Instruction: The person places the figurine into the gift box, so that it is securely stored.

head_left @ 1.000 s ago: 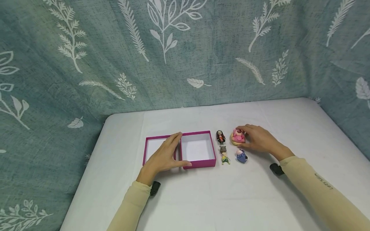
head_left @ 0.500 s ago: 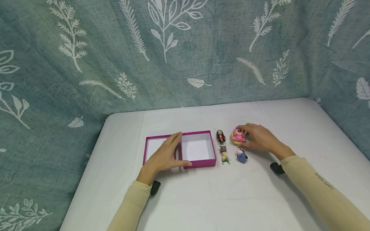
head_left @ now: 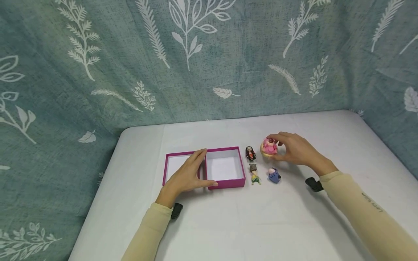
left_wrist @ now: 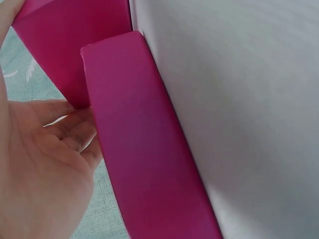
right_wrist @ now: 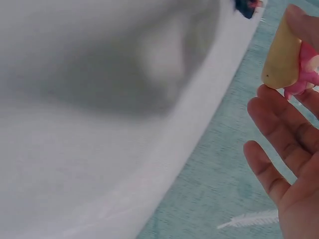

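Right hand [head_left: 294, 150] is pinching the pink toy [head_left: 269, 147], a little pink figure sitting on a tan round base, and holding it just off the table [head_left: 294, 224], a bit right of center in the head view. Thumb and fingers are curled round it from the right side. In the right wrist view the toy [right_wrist: 291, 57] sits in the upper right corner, tan base towards the camera, with the fingers [right_wrist: 279, 129] spread loosely under it.

Left hand [head_left: 186, 177] rests flat on the magenta box [head_left: 225, 183], fingers pretty much straight, lying across the wall where the box meets the lid [head_left: 169, 159] sitting right beside it on the left. Thumb runs along the box's front wall. So that hand isn't gripping anything, just pressing down. The left wrist view is basically all magenta wall [left_wrist: 144, 164] with the palm [left_wrist: 40, 174] at lower left.

Three more small figures stay on the table between the box and the right hand: a dark one [head_left: 250, 153] just right of the box's far corner, a green one [head_left: 254, 174] lying below it, and a blue one [head_left: 274, 175] to the right of that, under the lifted toy.

Behind it all hangs a teal cloth [head_left: 209, 54] with white leaf prints
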A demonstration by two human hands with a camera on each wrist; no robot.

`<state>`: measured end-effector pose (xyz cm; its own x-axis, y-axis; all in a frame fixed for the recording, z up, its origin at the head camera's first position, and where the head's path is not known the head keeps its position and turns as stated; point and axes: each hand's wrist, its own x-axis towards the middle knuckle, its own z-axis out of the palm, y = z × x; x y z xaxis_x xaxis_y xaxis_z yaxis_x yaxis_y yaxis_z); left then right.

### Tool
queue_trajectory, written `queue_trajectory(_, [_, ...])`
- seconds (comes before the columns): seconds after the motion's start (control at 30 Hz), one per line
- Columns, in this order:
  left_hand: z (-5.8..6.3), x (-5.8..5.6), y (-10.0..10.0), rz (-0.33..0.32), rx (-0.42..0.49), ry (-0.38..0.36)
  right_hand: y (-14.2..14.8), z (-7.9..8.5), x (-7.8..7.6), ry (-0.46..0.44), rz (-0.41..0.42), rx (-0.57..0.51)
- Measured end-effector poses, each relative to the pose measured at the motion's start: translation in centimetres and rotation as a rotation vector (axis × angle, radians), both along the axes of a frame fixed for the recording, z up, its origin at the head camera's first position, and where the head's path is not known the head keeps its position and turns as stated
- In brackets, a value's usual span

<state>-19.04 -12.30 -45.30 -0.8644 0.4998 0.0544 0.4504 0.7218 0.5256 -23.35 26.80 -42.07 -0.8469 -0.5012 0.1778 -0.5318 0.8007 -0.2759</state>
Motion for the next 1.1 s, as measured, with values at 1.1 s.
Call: queue_trajectory(1.1, [-0.2,-0.2,0.1,0.003,-0.011,0.015,-8.2,2.7,1.8,0.065,0.171,-0.117])
